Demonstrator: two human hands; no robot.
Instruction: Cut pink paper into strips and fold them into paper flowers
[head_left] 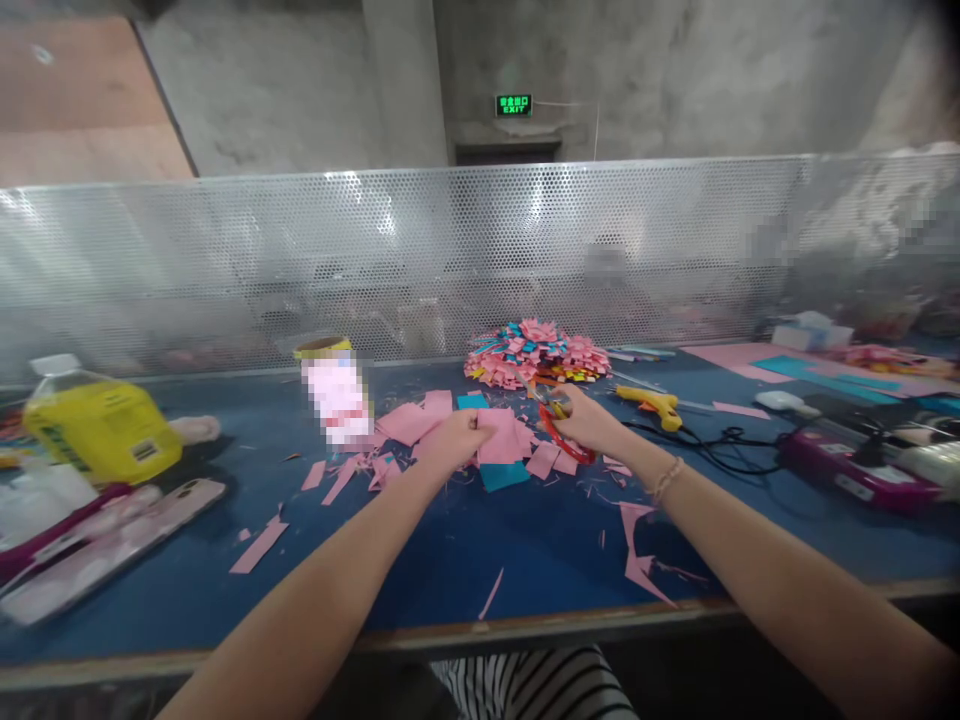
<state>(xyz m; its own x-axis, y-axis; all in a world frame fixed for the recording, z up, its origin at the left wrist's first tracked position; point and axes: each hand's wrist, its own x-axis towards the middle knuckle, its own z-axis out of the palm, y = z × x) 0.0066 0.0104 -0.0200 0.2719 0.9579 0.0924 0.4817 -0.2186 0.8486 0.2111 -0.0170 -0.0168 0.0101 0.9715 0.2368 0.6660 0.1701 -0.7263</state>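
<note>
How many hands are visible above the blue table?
2. The left hand holds pink paper near the middle of the table; the right hand, to its right, holds red-handled scissors.

One left hand [459,436]; one right hand [591,420]; one pair of red-handled scissors [551,428]; one yellow glue gun [654,402]; one yellow jug [97,430]; one exit sign [514,105].
</note>
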